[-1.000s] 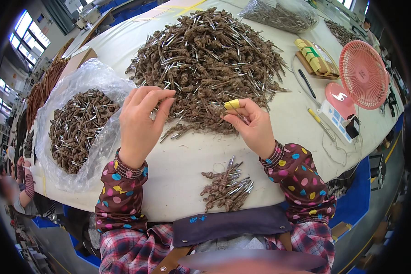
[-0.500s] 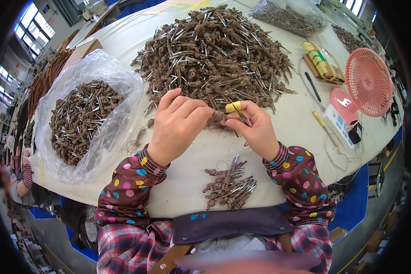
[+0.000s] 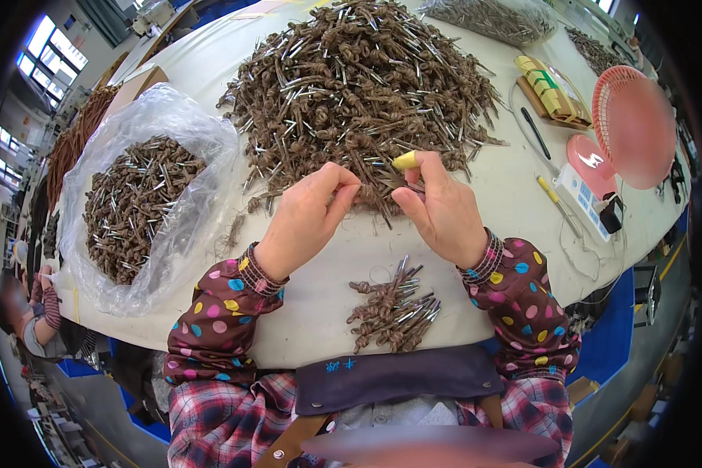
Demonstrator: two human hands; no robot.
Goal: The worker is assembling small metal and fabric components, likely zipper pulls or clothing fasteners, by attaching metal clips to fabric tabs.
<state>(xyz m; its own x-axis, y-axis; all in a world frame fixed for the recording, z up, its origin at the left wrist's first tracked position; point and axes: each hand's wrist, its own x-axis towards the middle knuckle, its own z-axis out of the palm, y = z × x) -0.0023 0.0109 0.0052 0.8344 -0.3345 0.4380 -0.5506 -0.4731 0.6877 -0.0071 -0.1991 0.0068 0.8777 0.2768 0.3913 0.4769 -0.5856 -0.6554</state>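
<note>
At the near edge of a large heap of brown knotted cords with silver metal tips (image 3: 359, 86), my two hands face each other. My left hand (image 3: 308, 214) is closed in a pinch of thumb and forefinger; what lies between the fingertips blends into the heap behind. My right hand (image 3: 444, 210), with yellow tape round its forefinger, grips small dark thread snips (image 3: 392, 180), their blades pointing toward the left fingertips. Most of the snips is hidden by the fingers. Nearer my body lies a small pile of the same knotted cords (image 3: 394, 308).
A clear plastic bag (image 3: 218, 156) of knotted cords lies open at left. To the right are a pink fan (image 3: 632, 125), a white power strip (image 3: 581, 207), a black pen (image 3: 533, 129), a yellow-handled tool (image 3: 558, 204) and a taped brown bundle (image 3: 554, 92). Another person (image 3: 35, 312) sits far left.
My right hand has moved slightly right and turned. The left fingers have drawn into a tighter pinch. The fan's head has swung, and the view has shifted slightly.
</note>
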